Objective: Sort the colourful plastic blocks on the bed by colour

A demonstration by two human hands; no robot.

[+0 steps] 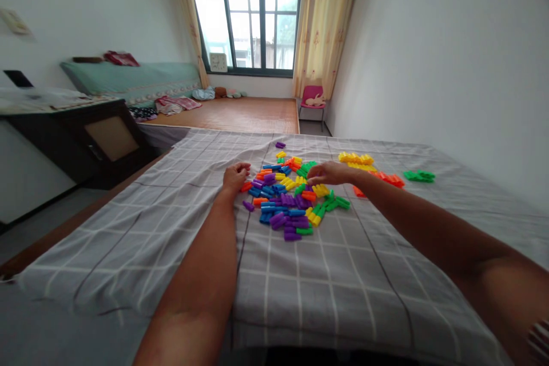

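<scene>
Across the middle of the gray checked cloth, a loose pile of plastic pieces is lying in purple, blue, orange, yellow and green, many touching or overlapping. Taking the pile as clock center: left hand is resting at 10 o'clock, right by the pile's edge, fingers curving inward. An orange piece is sitting just beside it; contact unclear. Left grip: fingertips are sitting close, but can't tell whether they're holding anything. A lone purple piece is lying at 9 o'clock, near that hand.

Right hand is hanging over the pile's edge at 2 o'clock, fingers pointing down and inward at green and yellow pieces. Right grip: fingertips are blurring into the pieces, so can't tell if they're apart or pinching one.

Sorted by color, farther out: yellow cluster is lying at 2 o'clock; orange cluster toward 3, with the right forearm crossing in front of part of it; green cluster is lying beyond, also near 3.

Past the cloth at 12 o'clock, a low bed platform is stretching toward a window. Pink chair is standing near 1 o'clock, dark cabinet near 10.
</scene>
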